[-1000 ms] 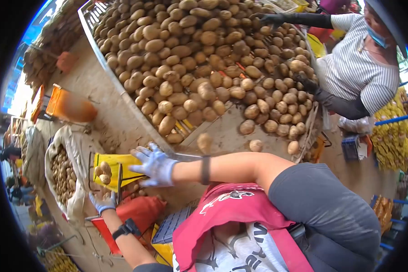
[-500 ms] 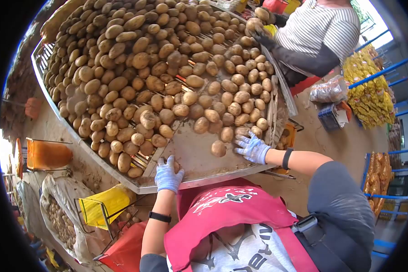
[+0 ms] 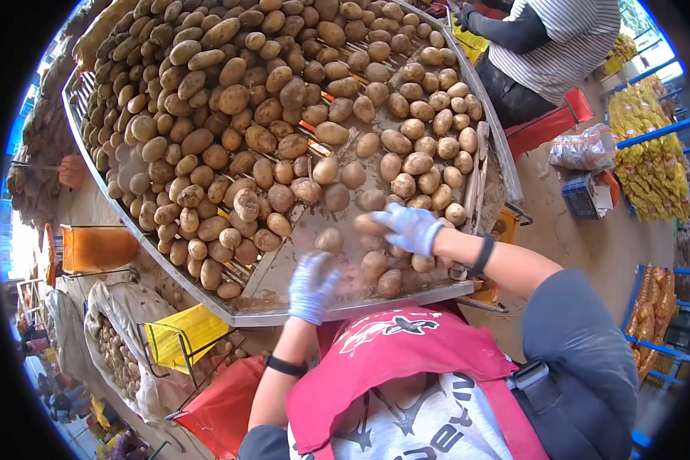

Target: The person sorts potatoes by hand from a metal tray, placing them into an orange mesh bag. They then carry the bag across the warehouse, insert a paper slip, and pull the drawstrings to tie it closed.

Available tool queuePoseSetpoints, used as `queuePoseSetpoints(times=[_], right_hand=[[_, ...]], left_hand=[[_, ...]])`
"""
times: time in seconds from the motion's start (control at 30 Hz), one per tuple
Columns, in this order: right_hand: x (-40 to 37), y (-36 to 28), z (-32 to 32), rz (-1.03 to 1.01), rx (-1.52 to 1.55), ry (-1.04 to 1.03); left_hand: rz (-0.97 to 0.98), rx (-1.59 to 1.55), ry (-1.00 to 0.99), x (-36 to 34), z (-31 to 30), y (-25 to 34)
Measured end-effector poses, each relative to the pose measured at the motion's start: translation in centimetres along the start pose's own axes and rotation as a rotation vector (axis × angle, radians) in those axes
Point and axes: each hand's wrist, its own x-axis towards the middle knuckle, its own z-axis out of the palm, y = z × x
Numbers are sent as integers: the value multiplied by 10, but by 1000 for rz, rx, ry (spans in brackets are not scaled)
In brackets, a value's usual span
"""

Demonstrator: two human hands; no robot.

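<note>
My left hand (image 3: 313, 288), in a pale blue-white glove, is over the front of a metal sorting table (image 3: 353, 299), slightly blurred, with thumb and fingers apart. Just beyond its fingertips lies a blurred potato (image 3: 328, 240). In a matching glove, my right hand (image 3: 412, 229) reaches across the potatoes near the right front, fingers stretched out, their tips at another potato (image 3: 369, 224). Several potatoes, among them one near the front edge (image 3: 389, 283), lie beneath and in front of this hand. A large heap of potatoes (image 3: 207, 100) covers the table's left and far side.
A metal rim (image 3: 169, 280) borders the table. Across it stands a person in a striped shirt (image 3: 560, 54) with dark sleeves. Yellow (image 3: 184, 337) and red (image 3: 222, 402) bags on frames stand at the left front, near a sack of potatoes (image 3: 119, 353). Yellow net sacks (image 3: 648, 169) are stacked right.
My right hand has moved left and away from me, and potatoes now lie near the front edge. My left hand has shifted right. The other person has turned away from the table.
</note>
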Motion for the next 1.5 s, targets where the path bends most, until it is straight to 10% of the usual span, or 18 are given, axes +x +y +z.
queuePoseSetpoints(times=[0.13, 0.27, 0.33, 0.47, 0.53, 0.57, 0.63, 0.7, 0.73, 0.8, 1.0, 1.07, 1.13, 1.2, 1.27, 1.5], right_hand=[[-10, 30, -54, 106, -234, -615], [71, 20, -48, -216, -77, 313], [118, -1, -34, -66, -91, 239], [135, -10, 1, 12, 139, 200], [119, -19, 0, -72, 289, 282], [101, -31, -8, -161, 344, 309], [90, -41, -7, -340, 289, 275], [113, -48, -16, -555, 56, 187], [129, -49, -32, -305, -421, 273], [168, -15, -47, -107, -189, 632], [197, -6, -33, 159, -33, 479], [190, -8, -26, 288, 1168, 54], [156, -29, -17, 158, 1738, -253], [119, -67, -23, 294, 1800, -309], [116, -87, 9, 244, 1625, 84], [81, -114, -4, -10, 1442, 92]], left_hand=[[75, 314, 283, 70, -44, 24], [182, 702, 122, 118, -11, 12], [-187, 557, -253, 114, -3, 52], [154, 571, -207, 45, 20, 15], [-83, -127, 96, 22, 29, -17], [-513, -795, 224, 30, 12, 13], [-773, -1670, 58, 41, -4, -5], [-774, -1715, 11, 54, -22, 34], [-769, -1711, 44, 52, -26, 32], [-697, -2030, 12, 47, -36, 28], [-710, -1849, 348, 33, -66, 44], [-725, -1781, 379, 33, -71, 43], [-736, -1730, 378, 31, -73, 37], [-644, -1600, 277, 27, -72, 34], [-526, -1503, 170, 28, -69, 38], [-298, -1257, 132, 8, -90, 60]])
